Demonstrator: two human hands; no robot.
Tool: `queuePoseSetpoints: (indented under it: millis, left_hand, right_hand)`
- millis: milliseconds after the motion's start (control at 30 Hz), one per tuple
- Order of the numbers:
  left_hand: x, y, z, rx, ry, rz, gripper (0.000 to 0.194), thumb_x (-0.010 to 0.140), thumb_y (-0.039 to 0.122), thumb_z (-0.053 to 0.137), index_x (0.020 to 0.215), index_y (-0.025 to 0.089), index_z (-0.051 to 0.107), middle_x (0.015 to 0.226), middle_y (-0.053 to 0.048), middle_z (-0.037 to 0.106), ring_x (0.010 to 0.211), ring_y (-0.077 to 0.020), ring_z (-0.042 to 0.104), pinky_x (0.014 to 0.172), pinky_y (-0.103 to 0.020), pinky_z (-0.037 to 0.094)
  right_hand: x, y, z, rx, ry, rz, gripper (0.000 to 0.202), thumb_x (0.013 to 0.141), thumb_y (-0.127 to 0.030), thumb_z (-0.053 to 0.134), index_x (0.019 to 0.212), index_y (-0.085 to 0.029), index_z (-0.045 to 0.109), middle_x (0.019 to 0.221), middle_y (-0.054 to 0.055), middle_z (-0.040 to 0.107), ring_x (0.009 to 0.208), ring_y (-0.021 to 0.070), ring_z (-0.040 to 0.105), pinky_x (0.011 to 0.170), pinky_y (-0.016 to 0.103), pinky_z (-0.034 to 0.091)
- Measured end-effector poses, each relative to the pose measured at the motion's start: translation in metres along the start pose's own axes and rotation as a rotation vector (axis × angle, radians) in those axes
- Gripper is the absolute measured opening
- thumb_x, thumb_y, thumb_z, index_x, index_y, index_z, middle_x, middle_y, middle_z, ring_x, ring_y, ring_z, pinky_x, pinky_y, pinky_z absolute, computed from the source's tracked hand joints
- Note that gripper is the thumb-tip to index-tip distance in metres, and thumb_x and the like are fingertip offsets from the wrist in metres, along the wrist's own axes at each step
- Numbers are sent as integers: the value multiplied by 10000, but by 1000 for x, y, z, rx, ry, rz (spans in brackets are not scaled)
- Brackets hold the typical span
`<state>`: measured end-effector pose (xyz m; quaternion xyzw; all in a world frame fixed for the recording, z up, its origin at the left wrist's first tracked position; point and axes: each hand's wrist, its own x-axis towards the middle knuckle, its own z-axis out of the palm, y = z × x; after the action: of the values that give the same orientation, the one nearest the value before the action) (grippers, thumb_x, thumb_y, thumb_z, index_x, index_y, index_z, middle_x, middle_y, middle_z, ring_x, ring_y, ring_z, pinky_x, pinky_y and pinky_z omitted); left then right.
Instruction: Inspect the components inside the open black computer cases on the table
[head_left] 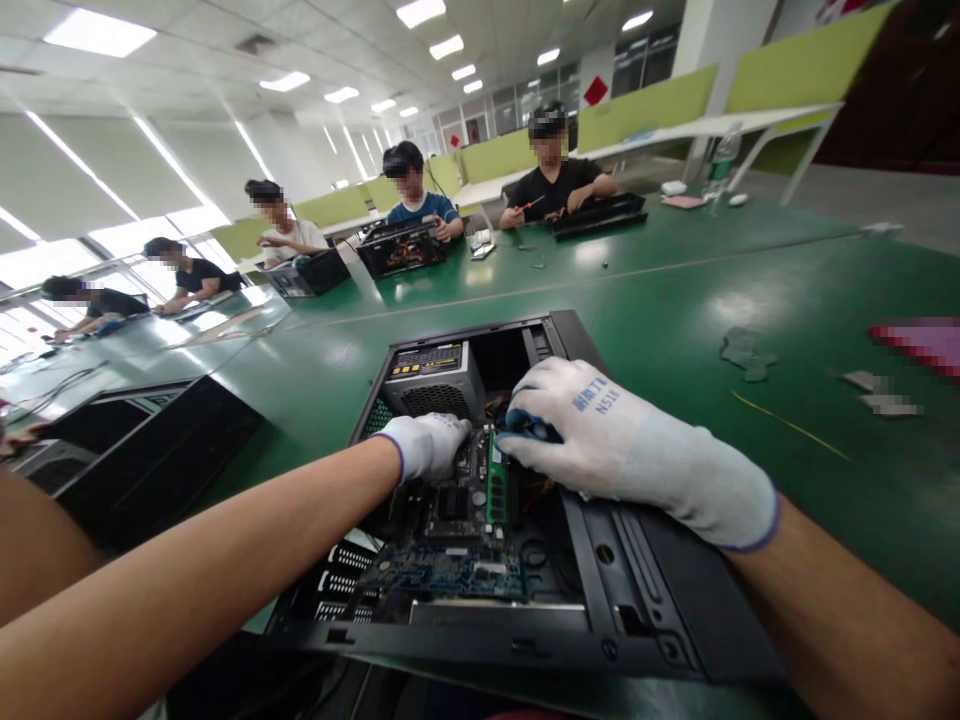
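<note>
An open black computer case (652, 575) lies on its side, its inside facing up. My left hand (431, 445), in a white glove, reaches onto the motherboard (450, 503) just below the power supply (435, 380); its fingertips are hidden among the parts. My right hand (574, 425), gloved too, is curled beside the top of the green memory stick (496, 485), near some cables. What its fingers hold, if anything, is hidden. A blue circuit board (442, 570) sits across the lower part of the case.
Another black case (150, 460) stands at the left. Across the green table (675, 300), several people work on cases. A yellow cable tie (787, 423), plastic scraps (748, 353) and a pink item (922, 345) lie at the right.
</note>
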<state>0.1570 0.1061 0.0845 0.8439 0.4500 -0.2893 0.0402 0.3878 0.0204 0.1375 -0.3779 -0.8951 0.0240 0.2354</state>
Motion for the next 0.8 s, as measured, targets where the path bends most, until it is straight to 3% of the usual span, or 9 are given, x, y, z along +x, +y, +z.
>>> queuePoseSetpoints:
  millis: [300, 800]
  left_hand:
    - [0, 2, -6, -11, 12, 4, 394, 812, 381, 647, 1161, 198, 646, 1218, -142, 703, 1114, -316, 681, 970, -414, 546]
    - [-2, 2, -8, 19, -21, -14, 443, 759, 376, 707, 1166, 205, 678, 1194, -137, 721, 1090, -318, 692, 950, -416, 552]
  right_hand:
    - [2, -1, -1, -9, -12, -11, 367, 961, -517, 524, 904, -189, 679, 1000, 100, 677, 966, 243, 583, 892, 375, 435]
    - [3, 1, 1, -38, -25, -14, 349, 952, -509, 536, 892, -193, 671, 985, 100, 662, 940, 244, 575, 860, 370, 438]
